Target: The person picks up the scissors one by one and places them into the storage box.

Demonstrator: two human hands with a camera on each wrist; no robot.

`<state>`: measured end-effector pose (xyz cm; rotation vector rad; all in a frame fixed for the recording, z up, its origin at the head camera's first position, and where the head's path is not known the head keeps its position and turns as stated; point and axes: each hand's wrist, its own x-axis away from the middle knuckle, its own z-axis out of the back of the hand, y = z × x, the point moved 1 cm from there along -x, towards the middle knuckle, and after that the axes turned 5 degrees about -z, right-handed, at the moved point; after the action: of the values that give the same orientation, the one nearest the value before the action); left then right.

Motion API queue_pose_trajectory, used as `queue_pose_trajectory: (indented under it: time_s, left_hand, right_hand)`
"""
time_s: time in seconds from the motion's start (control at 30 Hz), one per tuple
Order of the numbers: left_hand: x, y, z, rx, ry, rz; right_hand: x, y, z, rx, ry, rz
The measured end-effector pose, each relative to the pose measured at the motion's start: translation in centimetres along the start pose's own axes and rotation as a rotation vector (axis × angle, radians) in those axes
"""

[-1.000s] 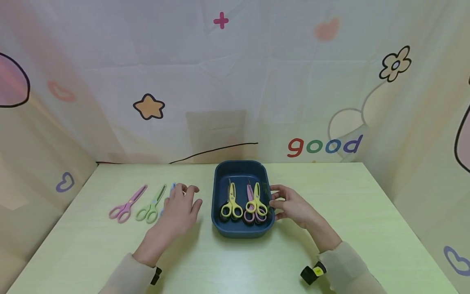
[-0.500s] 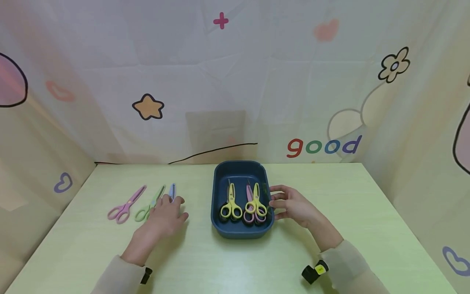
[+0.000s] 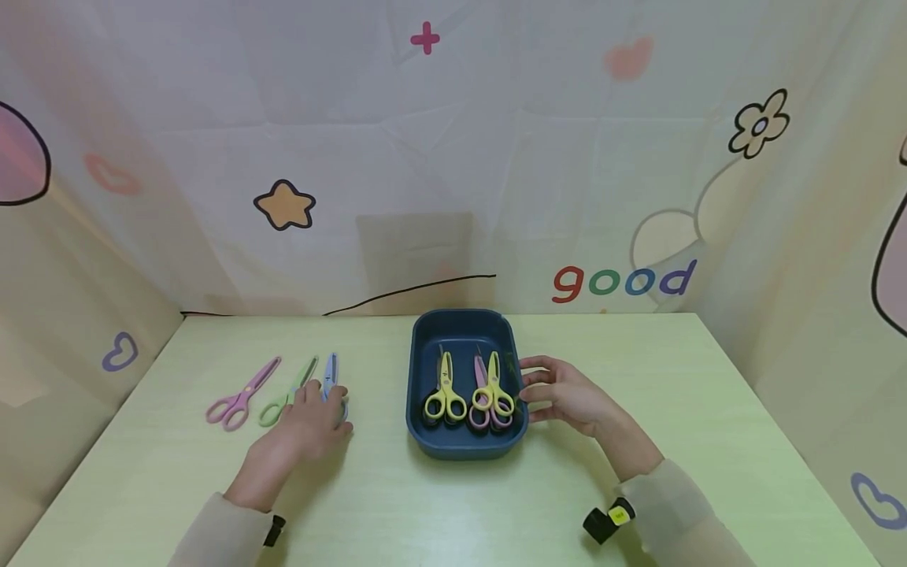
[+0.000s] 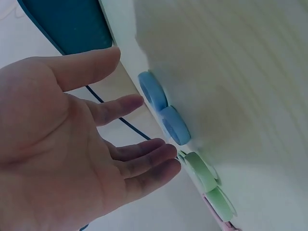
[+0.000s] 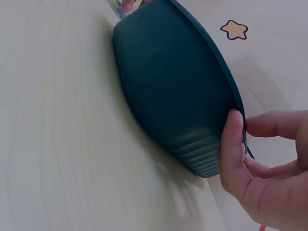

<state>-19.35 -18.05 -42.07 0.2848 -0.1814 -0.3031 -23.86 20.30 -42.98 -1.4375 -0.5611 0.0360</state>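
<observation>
Hovering over blue scissors point(image 3: 330, 372): L hand point(image 3: 309, 424), fingers loosely spread, nothing gripped; fingertip contact w/ loops can't be told. R hand point(image 3: 570, 398) pinching R rim of navy tray point(image 3: 464, 454), digits either side of rim.

Blue pr. lies on table point(image 3: 623, 472), L of tray & well apart from it; loops near, tip far. Green scissors point(image 3: 286, 402) just L of it, purple scissors point(image 3: 248, 391) furthest L.

Handling (est.): blue pr. prob. light, stiff, not fragile; smooth plastic, maybe bit slippery. Best hold = pinch across handle just above loops, or a loop itself, as loops stand proud of tabletop (L wrist view). Slim tip = poorer hold. Tray prob. light too; rigid rim takes pinch OK.

Materials: tray looks like moulded plastic, semi-matte, rounded corners, ribbed patch on outer wall. Inside: L yellow scissors point(image 3: 446, 383); R yellow scissors point(image 3: 494, 383) lying over a 2nd purple pr. point(image 3: 481, 370). Dark loops beneath, count unclear. Table pale, faint wood grain. Backdrop point(image 3: 354, 94) creased printed cloth, soft folds at sides.
</observation>
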Motion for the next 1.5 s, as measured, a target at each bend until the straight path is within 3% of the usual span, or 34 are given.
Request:
queue_pose_trajectory:
  time_s: [0.27,0.87,1.13,1.5]
  left_hand:
    - [-0.4,-0.6,-0.7,-0.01,0.002,-0.046]
    - [-1.0,-0.4,-0.7,-0.029,0.026,-0.049]
    - [-1.4,-0.6,-0.7,-0.024,0.037,-0.018]
    - [-1.7,-0.5,-0.4,0.061,0.071,0.049]
  right_hand:
    - [0.0,0.0,0.0,0.004,-0.002,0.007]
    - [0.0,0.1,0.0,0.004,-0.013,0.012]
    - [0.0,0.0,0.0,0.008,-0.007,0.01]
    - [0.0,-0.1,0.0,0.007,-0.002,0.01]
